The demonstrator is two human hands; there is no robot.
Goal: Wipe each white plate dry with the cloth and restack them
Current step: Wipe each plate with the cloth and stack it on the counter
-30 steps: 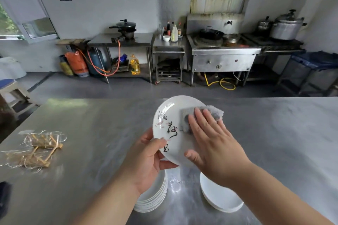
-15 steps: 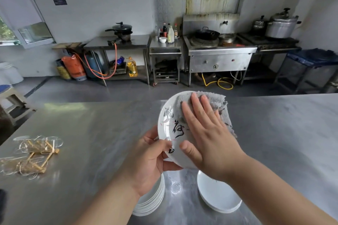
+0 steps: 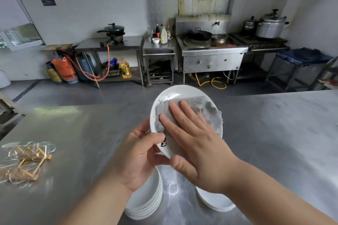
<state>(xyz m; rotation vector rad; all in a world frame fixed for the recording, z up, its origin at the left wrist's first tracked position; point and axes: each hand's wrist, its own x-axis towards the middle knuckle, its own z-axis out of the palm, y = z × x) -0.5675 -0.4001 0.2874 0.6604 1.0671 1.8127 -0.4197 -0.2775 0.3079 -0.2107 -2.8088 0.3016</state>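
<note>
The cloth point(image 3: 206, 109) has swept from the far rim across the plate point(image 3: 175, 93) under the flat, spread right hand point(image 3: 199, 144), while the left hand point(image 3: 140, 153) pinches the rim, so it's nearly restack time imo.

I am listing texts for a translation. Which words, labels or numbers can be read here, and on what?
None can be read.
held plate: black brush characters, mostly hidden under the cloth.
dark wall sign: too small.
oil bottle: label blurred.
orange bag: print blurred.
</note>
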